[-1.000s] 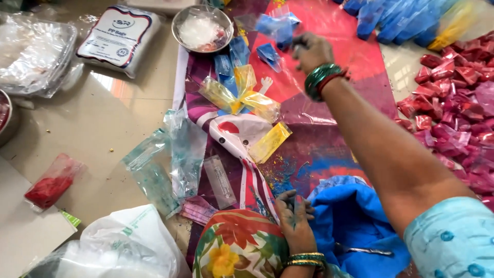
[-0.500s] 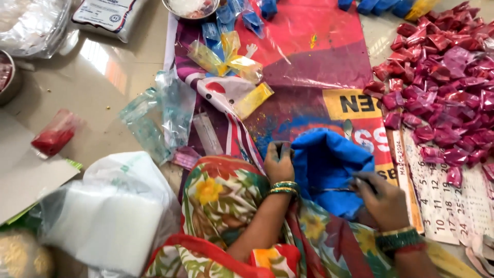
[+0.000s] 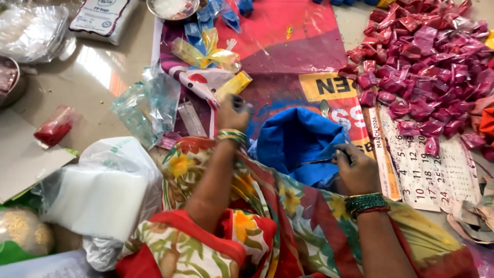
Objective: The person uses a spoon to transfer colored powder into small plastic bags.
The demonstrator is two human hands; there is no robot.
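One head-worn camera looks steeply down, close over the floor (image 3: 98, 67)

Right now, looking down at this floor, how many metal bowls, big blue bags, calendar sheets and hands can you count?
metal bowls: 2
blue bag: 1
calendar sheet: 1
hands, left hand and right hand: 2
Total: 6

open bag (image 3: 301, 146) between left hand (image 3: 232, 114) and right hand (image 3: 357, 169) — packet heap (image 3: 422, 67) behind

Beige floor (image 3: 103, 67), red printed sheet (image 3: 288, 36), calendar page (image 3: 432, 170), white bag (image 3: 98, 195)
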